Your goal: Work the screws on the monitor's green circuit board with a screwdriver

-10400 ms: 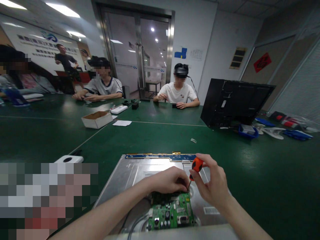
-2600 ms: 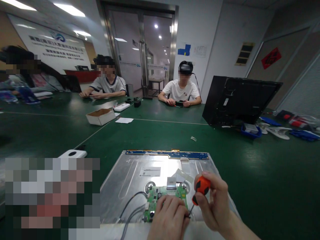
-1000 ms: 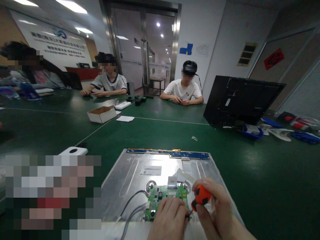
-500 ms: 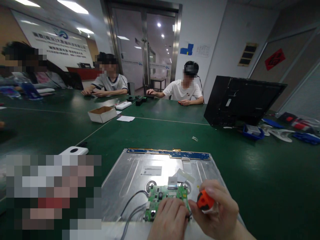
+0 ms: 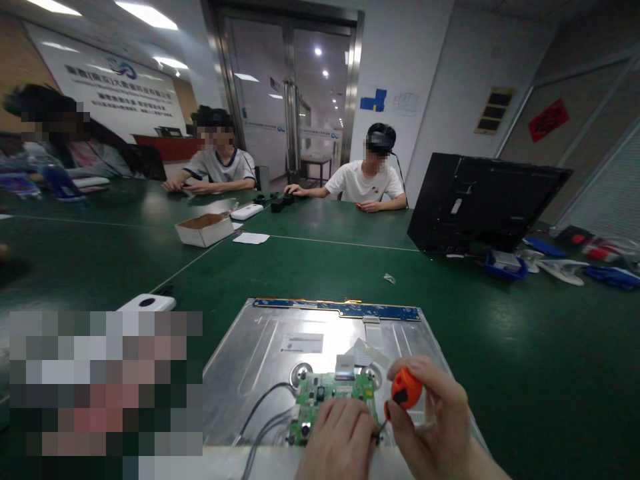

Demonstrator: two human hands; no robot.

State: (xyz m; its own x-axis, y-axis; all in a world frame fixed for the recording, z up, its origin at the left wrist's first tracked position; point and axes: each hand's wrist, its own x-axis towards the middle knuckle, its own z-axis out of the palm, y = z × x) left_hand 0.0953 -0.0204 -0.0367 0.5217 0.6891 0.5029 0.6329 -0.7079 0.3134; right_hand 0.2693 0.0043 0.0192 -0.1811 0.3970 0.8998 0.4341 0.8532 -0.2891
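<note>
While my right hand [image 5: 430,427] grips the orange screwdriver [image 5: 404,392] with its tip at the green circuit board [image 5: 333,400] on the metal panel [image 5: 280,347], my left hand [image 5: 337,440] lies curled on the board. If the tip slips, it could gouge the board or my fingers. Grey cables [image 5: 263,413] trail left on the tabletop [image 5: 525,347]; a black monitor [image 5: 480,203] stands well apart.

Brushed shiny metal panel [image 5: 260,360], matt green felt-like table [image 5: 310,267], glossy orange plastic screwdriver [image 5: 405,392]

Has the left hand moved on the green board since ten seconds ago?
Yes. The left hand now lies on the near right corner of the green board; earlier it was at the far right corner, toward the blue strip.
</note>
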